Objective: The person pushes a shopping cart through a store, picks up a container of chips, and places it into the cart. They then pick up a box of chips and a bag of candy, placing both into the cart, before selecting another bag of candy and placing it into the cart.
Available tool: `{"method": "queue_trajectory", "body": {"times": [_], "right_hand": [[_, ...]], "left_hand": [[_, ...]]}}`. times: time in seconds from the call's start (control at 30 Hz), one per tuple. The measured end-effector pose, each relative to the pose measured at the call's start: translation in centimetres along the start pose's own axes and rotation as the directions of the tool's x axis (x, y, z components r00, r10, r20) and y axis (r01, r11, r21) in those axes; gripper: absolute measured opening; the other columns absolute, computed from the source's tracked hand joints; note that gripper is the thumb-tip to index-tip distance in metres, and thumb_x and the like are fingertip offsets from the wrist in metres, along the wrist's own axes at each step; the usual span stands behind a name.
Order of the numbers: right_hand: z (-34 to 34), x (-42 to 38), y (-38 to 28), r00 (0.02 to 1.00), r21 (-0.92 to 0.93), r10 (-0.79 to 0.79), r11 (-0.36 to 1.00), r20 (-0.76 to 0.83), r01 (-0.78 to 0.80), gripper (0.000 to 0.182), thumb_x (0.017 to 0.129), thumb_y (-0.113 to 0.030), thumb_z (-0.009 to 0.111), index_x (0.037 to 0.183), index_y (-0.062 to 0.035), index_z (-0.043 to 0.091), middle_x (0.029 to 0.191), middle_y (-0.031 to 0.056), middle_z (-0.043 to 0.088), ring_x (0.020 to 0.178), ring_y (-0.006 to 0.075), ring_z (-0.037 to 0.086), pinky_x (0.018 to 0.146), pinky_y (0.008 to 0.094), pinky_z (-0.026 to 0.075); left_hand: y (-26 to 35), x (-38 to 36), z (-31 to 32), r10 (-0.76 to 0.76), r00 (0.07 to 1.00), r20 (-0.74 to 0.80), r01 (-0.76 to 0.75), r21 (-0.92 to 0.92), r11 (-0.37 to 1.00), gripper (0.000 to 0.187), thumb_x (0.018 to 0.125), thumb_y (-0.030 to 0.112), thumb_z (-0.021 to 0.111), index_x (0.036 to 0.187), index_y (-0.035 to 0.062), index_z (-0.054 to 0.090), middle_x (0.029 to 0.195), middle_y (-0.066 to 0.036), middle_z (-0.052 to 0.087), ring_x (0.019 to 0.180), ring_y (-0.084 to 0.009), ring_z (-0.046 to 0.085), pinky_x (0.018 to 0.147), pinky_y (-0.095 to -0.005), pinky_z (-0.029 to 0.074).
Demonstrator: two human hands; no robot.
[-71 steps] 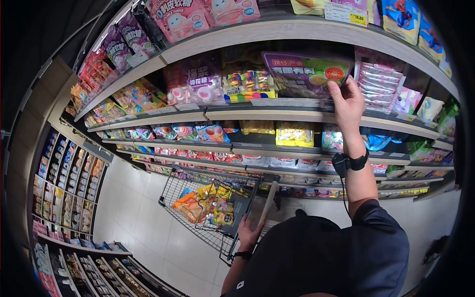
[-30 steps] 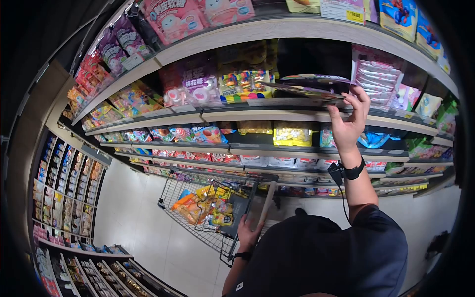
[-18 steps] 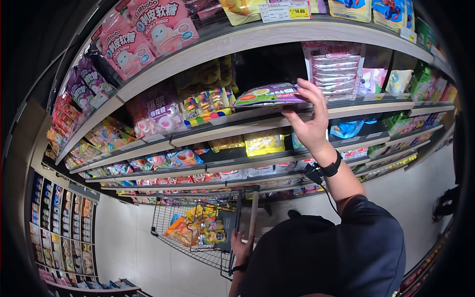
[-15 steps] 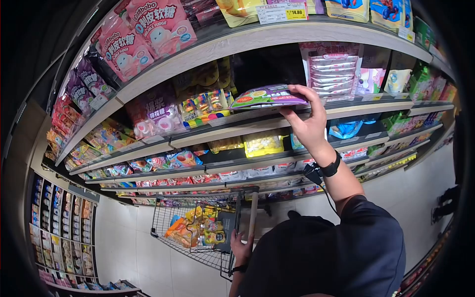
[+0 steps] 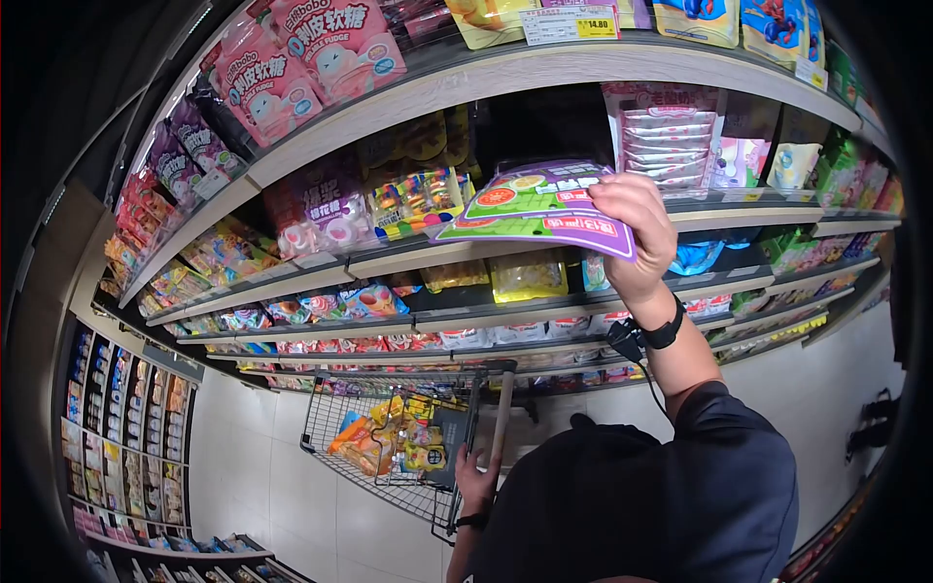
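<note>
My right hand (image 5: 637,228), wearing a black wristband, is raised at the middle shelf. Its fingers and thumb pinch the right end of flat purple-and-green packages (image 5: 530,199), which appear to be two, one over the other, tilted at the shelf edge. Behind them is a dark gap in the shelf. Low in the view, my left hand (image 5: 476,478) is closed round the handle (image 5: 502,418) of a wire shopping cart (image 5: 335,442). Orange and yellow snack bags (image 5: 374,442) lie in the cart.
Pink candy bags (image 5: 340,49) fill the upper shelf. Marshmallow bags (image 5: 326,214) and a pack of pink-white sachets (image 5: 666,141) flank the gap. More shelves (image 5: 126,428) stand at the left. Part of another person (image 5: 872,423) shows at the far right.
The packages in my right hand have tilted so that their printed faces show, and the hand has come slightly lower. The view has shifted a little. My left hand stays at the cart handle.
</note>
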State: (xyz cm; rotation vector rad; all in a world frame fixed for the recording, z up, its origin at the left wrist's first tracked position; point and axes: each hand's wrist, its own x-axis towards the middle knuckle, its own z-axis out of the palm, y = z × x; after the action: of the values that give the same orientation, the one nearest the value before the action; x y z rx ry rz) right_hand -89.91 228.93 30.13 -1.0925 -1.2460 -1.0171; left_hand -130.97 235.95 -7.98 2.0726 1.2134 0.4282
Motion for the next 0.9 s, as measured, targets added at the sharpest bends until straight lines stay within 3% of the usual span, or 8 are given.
{"method": "queue_trajectory", "body": {"times": [0.13, 0.3, 0.4, 0.5, 0.57, 0.7, 0.8, 0.9], "right_hand": [[-1.6, 0.9, -2.5, 0.993, -0.01, -0.118, 0.993, 0.017, 0.119, 0.037, 0.078, -0.027, 0.087, 0.102, -0.004, 0.07, 0.101, 0.013, 0.076, 0.097, 0.0303, 0.069, 0.087, 0.0412, 0.055], [-2.7, 1.1, -4.7, 0.986, 0.024, -0.162, 0.987, 0.027, 0.161, 0.038, 0.079, -0.025, 0.087, 0.107, -0.0063, 0.068, 0.103, 0.0118, 0.074, 0.093, 0.0293, 0.069, 0.082, 0.0387, 0.056], [-2.2, 0.4, -4.9, 0.99, 0.245, -0.027, 0.97, 0.136, -0.008, 0.033, 0.08, -0.02, 0.086, 0.104, -0.0041, 0.071, 0.102, 0.0138, 0.075, 0.087, 0.0289, 0.07, 0.078, 0.0374, 0.055], [-0.4, -0.4, -5.5, 0.96, 0.26, 0.11, 0.949, 0.259, -0.179, 0.019, 0.084, -0.009, 0.08, 0.099, -0.0007, 0.074, 0.099, 0.0138, 0.076, 0.083, 0.0265, 0.072, 0.072, 0.0334, 0.055], [0.5, -1.1, -5.9, 0.951, 0.302, 0.118, 0.931, 0.287, -0.206, 0.015, 0.084, -0.003, 0.077, 0.099, 0.0, 0.075, 0.094, 0.0128, 0.076, 0.079, 0.0254, 0.072, 0.069, 0.0318, 0.055], [1.7, -2.6, -6.7, 0.907, 0.353, 0.134, 0.89, 0.4, -0.287, 0.014, 0.087, -0.003, 0.075, 0.1, 0.001, 0.075, 0.082, 0.0118, 0.075, 0.069, 0.0247, 0.071, 0.064, 0.0313, 0.054], [2.8, -4.4, -7.5, 0.835, 0.37, 0.268, 0.801, 0.481, -0.471, 0.012, 0.094, -0.004, 0.072, 0.104, 0.0014, 0.076, 0.084, 0.0124, 0.076, 0.068, 0.0207, 0.071, 0.065, 0.0295, 0.054], [3.8, -5.9, -8.4, 0.817, 0.331, 0.352, 0.785, 0.456, -0.523, 0.014, 0.095, -0.006, 0.073, 0.106, 0.0019, 0.075, 0.085, 0.0127, 0.076, 0.071, 0.0184, 0.072, 0.067, 0.027, 0.055]], "left_hand": [[0.4, 0.0, -0.2, -0.011, 1.0, 0.01, 0.011, 0.016, 1.0, 0.057, 0.083, 0.048, 0.08, 0.117, 0.0029, 0.074, 0.152, -0.026, 0.048, 0.14, -0.0427, 0.046, 0.116, -0.0465, 0.038], [0.6, 0.0, -0.3, -0.013, 1.0, 0.015, 0.013, 0.021, 1.0, 0.058, 0.083, 0.048, 0.079, 0.119, 0.002, 0.073, 0.152, -0.027, 0.047, 0.14, -0.0433, 0.046, 0.116, -0.0471, 0.038], [0.4, 0.1, -0.4, 0.003, 1.0, 0.018, -0.004, 0.031, 1.0, 0.061, 0.083, 0.049, 0.08, 0.12, 0.0008, 0.072, 0.151, -0.029, 0.048, 0.138, -0.0438, 0.048, 0.114, -0.0479, 0.04], [0.2, 0.3, -0.8, 0.023, 1.0, 0.008, -0.023, 0.047, 0.999, 0.062, 0.084, 0.048, 0.08, 0.121, -0.0005, 0.071, 0.146, -0.029, 0.053, 0.134, -0.0447, 0.052, 0.113, -0.0482, 0.042], [0.6, 1.4, -1.3, 0.072, 0.997, -0.002, -0.071, 0.046, 0.996, 0.056, 0.088, 0.042, 0.078, 0.122, -0.0009, 0.07, 0.14, -0.028, 0.058, 0.132, -0.0443, 0.054, 0.112, -0.0476, 0.043], [5.3, 4.1, -5.8, 0.091, 0.992, -0.084, -0.114, -0.339, 0.934, 0.053, 0.097, 0.035, 0.07, 0.135, -0.0013, 0.061, 0.137, -0.022, 0.062, 0.133, -0.0365, 0.056, 0.112, -0.0428, 0.043], [12.0, 5.1, -11.1, 0.235, 0.967, -0.101, -0.254, -0.495, 0.831, 0.068, 0.1, 0.049, 0.062, 0.145, -0.0007, 0.052, 0.141, -0.019, 0.059, 0.134, -0.0317, 0.055, 0.113, -0.0402, 0.04], [15.0, 5.5, -12.5, 0.325, 0.932, -0.159, -0.354, -0.583, 0.731, 0.082, 0.098, 0.062, 0.056, 0.15, 0.0004, 0.045, 0.143, -0.017, 0.058, 0.134, -0.0282, 0.054, 0.113, -0.0401, 0.039]]}}
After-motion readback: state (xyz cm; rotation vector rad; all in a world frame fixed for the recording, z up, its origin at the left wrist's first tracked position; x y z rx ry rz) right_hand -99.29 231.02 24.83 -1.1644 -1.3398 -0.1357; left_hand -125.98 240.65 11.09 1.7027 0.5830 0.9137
